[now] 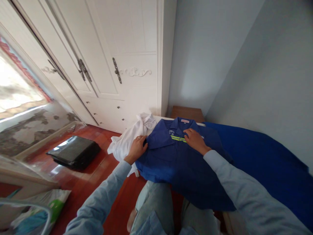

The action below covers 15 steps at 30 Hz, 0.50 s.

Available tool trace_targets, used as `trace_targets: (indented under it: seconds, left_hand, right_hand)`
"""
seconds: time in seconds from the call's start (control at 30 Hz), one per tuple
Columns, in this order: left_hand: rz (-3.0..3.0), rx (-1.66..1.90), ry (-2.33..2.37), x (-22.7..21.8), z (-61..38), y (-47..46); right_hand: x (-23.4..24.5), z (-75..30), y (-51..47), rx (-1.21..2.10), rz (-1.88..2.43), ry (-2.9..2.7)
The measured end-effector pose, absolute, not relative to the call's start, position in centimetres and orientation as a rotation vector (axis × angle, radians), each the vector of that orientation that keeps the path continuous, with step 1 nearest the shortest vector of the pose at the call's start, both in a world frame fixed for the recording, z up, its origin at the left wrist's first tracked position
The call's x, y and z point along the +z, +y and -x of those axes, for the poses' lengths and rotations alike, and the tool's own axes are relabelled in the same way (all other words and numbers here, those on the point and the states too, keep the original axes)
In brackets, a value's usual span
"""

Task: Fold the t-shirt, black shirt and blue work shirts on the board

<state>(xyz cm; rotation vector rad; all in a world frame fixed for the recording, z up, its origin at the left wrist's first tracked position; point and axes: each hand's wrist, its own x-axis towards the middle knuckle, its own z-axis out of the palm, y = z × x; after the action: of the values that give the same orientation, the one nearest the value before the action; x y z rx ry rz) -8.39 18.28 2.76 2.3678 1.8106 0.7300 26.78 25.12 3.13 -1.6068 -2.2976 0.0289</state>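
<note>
A dark blue work jacket lies spread in front of me, collar pointing away, with a pink-edged label inside the neck and a yellow-green reflective strip across the chest. One sleeve is folded inward over the front. My left hand is closed on the jacket's left edge, thumb and fingers at the folded sleeve. On the chest, just below the collar, my right hand has its fingers bent onto the fabric beside the strip. A crumpled white cloth hangs beside my left hand.
Royal blue fabric covers the surface on the right. A white wardrobe stands ahead, with a small brown wooden piece beside it near the wall. A black plastic-wrapped package sits on the red floor at left, near a plastic bag.
</note>
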Motion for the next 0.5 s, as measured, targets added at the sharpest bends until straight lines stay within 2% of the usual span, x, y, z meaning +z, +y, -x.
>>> trace_targets:
  seconds: [0.1,0.17,0.3,0.5]
  left_hand:
    - [-2.28,0.809,1.806,3.0,8.1,18.9]
    - [-2.205,0.907,1.779,3.0,7.9,19.1]
    - [-2.135,1.047,1.772,2.5,8.0,19.1]
    - [-2.116,1.019,1.812,1.1,8.7,19.4]
  right_hand:
    - [3.8,-21.5,28.6,0.419,1.462,-2.191]
    - [3.7,-18.3,31.3,0.621,1.519,-2.037]
    - [2.9,-14.0,36.9,0.687,1.657,-1.895]
    - [1.4,-11.5,42.2,0.78,1.709,-1.789]
